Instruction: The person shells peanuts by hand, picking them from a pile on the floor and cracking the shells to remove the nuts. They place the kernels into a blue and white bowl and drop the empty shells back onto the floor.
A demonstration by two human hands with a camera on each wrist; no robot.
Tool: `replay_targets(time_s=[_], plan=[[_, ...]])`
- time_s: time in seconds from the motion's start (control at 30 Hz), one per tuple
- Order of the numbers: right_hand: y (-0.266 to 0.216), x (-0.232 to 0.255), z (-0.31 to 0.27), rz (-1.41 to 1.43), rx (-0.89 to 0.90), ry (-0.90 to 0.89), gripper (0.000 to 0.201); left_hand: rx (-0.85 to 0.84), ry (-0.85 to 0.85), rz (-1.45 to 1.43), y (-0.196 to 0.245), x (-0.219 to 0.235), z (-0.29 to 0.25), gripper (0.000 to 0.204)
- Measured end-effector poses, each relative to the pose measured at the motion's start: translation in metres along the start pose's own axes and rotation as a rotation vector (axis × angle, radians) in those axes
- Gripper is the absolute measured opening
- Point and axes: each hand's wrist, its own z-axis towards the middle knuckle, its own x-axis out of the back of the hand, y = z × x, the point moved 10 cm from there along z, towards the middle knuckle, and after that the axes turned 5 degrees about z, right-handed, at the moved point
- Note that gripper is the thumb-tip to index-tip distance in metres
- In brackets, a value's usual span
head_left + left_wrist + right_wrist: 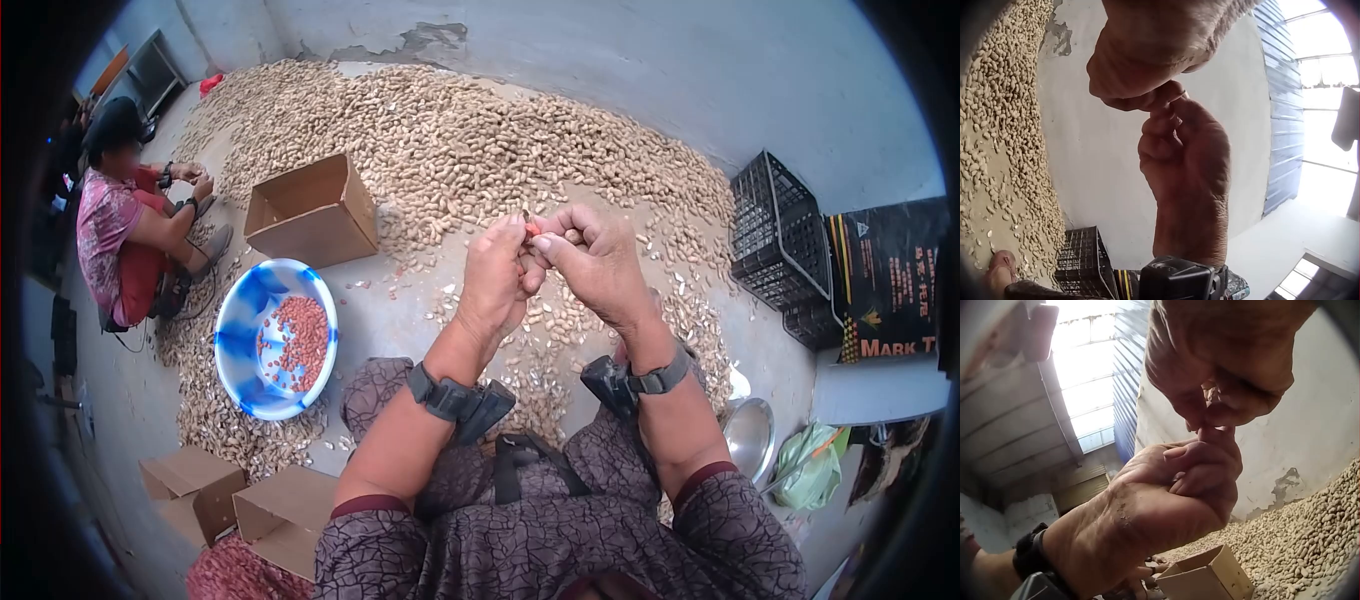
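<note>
Both hands meet in front of me, over the shell-strewn floor. Between their fingertips is a peanut, its reddish kernel [532, 229] showing in the head view. My left hand [493, 275] pinches it from the left, other fingers curled. From the other side my right hand [607, 268] pinches it with thumb and fingers. In the right wrist view a bit of tan peanut shell [1212, 394] shows among the right fingers. The left wrist view has the right hand [1188, 156] below the near left hand [1154, 50], their fingertips together; the peanut is hidden there.
A large heap of unshelled peanuts [480, 130] lies along the wall. On the left stand a blue-and-white basin [230, 330] with red kernels and a cardboard box [320, 235]. Another person [135, 220] squats beyond them. Black crates [780, 230] and a metal bowl [748, 435] are at right.
</note>
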Motion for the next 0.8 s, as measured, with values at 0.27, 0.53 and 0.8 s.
replay_targets(time_s=[0.27,0.53,0.8], plan=[[0.01,0.007,-0.001,-0.084,-0.012,0.028,0.006,0.09,-0.006,0.081,-0.002,-0.003,-0.004,0.024],[-0.012,0.016,-0.004,-0.23,0.093,0.106,0.012,0.128,-0.13,0.216,-0.006,-0.003,-0.002,0.013],[-0.009,-0.003,-0.008,-0.264,0.034,-0.191,0.023,0.14,-0.213,0.354,-0.002,-0.014,-0.011,0.028]])
